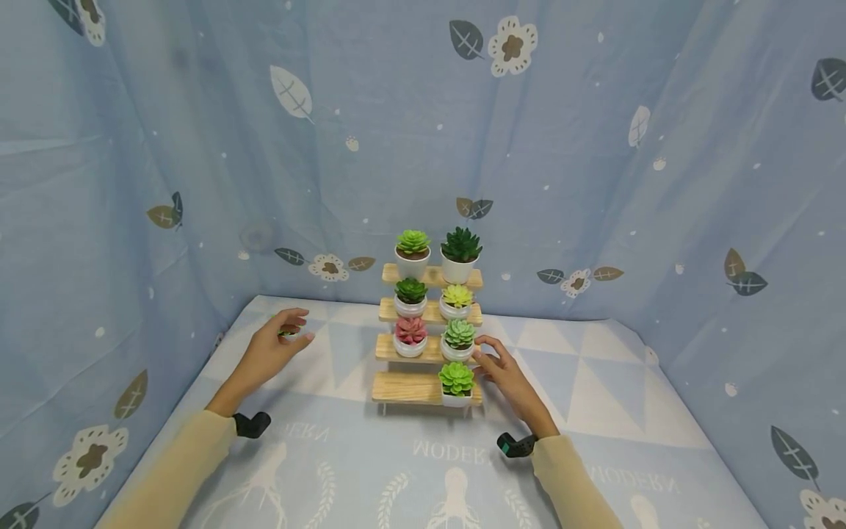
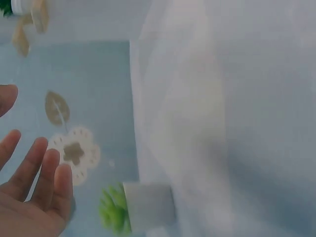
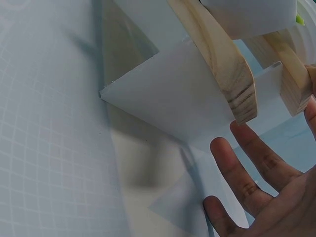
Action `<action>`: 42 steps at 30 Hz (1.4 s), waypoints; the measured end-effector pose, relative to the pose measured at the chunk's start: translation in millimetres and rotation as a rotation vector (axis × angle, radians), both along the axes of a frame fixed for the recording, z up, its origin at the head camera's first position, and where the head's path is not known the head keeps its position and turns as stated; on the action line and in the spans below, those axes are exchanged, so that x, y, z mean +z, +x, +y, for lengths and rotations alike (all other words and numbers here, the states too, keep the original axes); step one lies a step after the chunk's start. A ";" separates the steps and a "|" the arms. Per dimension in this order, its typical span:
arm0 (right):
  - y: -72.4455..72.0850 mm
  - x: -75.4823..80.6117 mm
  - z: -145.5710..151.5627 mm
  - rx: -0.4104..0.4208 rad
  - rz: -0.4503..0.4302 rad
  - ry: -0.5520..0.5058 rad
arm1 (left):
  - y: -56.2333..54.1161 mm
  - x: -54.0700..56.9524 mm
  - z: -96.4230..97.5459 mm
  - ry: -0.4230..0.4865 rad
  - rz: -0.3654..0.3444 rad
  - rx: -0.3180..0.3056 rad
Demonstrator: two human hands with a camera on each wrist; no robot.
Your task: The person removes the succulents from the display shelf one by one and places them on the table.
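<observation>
Several small potted succulents stand in two columns on a stepped wooden stand (image 1: 405, 388). My right hand (image 1: 505, 371) is at the stand's right side, fingertips right at the end of a shelf, beside a pale green succulent (image 1: 459, 338) and a bright green one (image 1: 456, 380) below it. In the right wrist view, the fingers (image 3: 242, 182) are spread next to the wooden shelf ends. My left hand (image 1: 271, 345) hovers at the left with relaxed fingers, apart from a green succulent in a white square pot (image 2: 148, 207); in the head view it mostly covers that plant.
The stand has white side panels (image 3: 163, 89) under its wooden shelves. A patterned blue and white cloth (image 1: 357, 470) covers the table. Blue printed curtains (image 1: 396, 147) enclose the back and both sides, close behind the stand.
</observation>
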State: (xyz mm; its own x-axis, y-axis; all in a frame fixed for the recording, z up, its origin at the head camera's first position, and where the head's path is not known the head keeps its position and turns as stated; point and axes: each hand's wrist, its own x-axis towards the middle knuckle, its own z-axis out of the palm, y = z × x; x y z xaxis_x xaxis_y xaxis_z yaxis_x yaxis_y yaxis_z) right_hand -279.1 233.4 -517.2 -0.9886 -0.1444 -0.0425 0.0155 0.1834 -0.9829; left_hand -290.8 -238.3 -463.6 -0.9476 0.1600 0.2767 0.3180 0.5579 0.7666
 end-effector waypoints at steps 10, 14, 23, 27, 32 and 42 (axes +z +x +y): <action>-1.3 -2.1 1.2 0.001 0.000 0.006 | 20.6 -0.4 37.9 -0.008 0.060 -0.109; -2.0 -2.5 0.7 0.008 0.003 0.004 | 26.3 -2.7 51.0 -0.001 0.077 -0.158; -3.2 -0.7 1.8 -0.002 0.004 -0.001 | 35.8 -5.0 74.4 0.019 0.112 -0.258; -3.8 -3.2 2.3 0.002 -0.002 0.002 | 40.5 -6.5 79.4 0.040 0.099 -0.278; -2.4 -4.7 2.9 -0.002 0.000 0.011 | 43.2 -6.4 84.1 0.074 0.104 -0.305; -2.7 -3.0 0.8 -0.003 0.000 0.011 | 45.0 -6.3 96.0 0.092 0.083 -0.352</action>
